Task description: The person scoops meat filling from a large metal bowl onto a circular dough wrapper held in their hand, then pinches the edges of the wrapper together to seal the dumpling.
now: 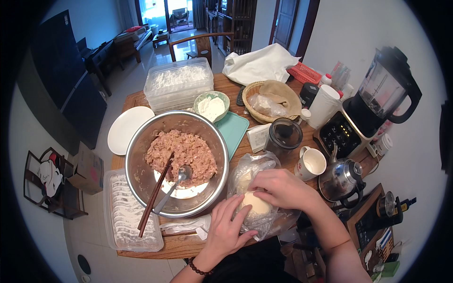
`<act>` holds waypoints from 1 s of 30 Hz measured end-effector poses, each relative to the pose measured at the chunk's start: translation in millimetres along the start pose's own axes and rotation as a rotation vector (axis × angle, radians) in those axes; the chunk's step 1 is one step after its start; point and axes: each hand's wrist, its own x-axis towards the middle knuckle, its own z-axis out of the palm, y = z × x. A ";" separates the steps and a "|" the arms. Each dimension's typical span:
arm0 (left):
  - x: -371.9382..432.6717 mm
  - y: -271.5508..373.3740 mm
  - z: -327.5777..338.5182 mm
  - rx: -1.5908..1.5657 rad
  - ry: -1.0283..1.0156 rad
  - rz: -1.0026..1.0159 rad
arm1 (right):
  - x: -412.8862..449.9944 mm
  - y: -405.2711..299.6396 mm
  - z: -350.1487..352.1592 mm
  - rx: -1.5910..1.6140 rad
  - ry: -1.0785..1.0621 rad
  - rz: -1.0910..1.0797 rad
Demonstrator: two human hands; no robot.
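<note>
A smooth pale ball of dough sits in crumpled clear plastic at the table's near edge. My left hand rests on the dough's left side, with the fingers touching dough and plastic. From the right, my right hand reaches over its top with bent fingers; whether it pinches dough or plastic cannot be told. More pale dough shows through the bag just beyond. A steel bowl to the left holds minced meat filling, with brown chopsticks and a metal spoon leaning in it.
A floured plastic tray lies left, below a white plate. Stacked lidded containers, a bowl of flour and a wicker basket stand behind. At right are a mug, a dark canister, a kettle and a blender.
</note>
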 end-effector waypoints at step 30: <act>12.6 12.5 3.1 -0.133 0.153 -0.016 | -21.0 -16.7 -22.1 0.205 -0.123 0.055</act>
